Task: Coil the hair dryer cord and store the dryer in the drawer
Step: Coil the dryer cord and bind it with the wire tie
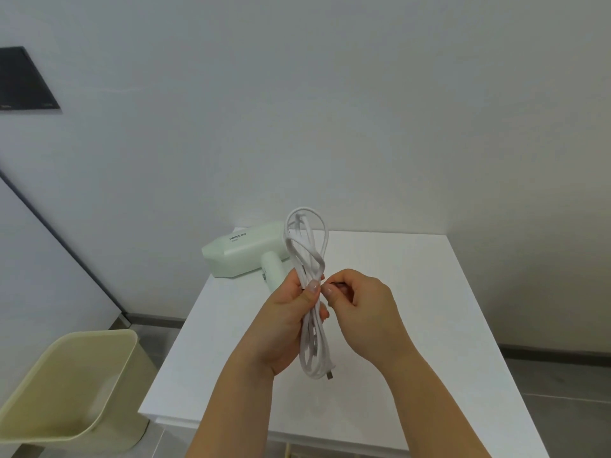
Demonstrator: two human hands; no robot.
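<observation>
A pale green hair dryer (pixel 243 252) lies on its side at the far left corner of the white cabinet top (pixel 396 292), with its handle pointing toward me. Its white cord (pixel 305 246) is gathered into a long upright bundle of loops. My left hand (pixel 287 312) grips the bundle at its middle, thumb across the front. The plug (pixel 329 375) hangs at the lower end. My right hand (pixel 360 305) is just right of the bundle, its thumb and forefinger pinching a small dark piece beside the cord; I cannot tell what it is.
A cream-coloured plastic bin (pixel 76 385) stands on the floor to the left of the cabinet. The white wall rises directly behind the cabinet. A grey tiled floor (pixel 555 391) shows to the right. A dark panel (pixel 26 81) hangs on the left wall.
</observation>
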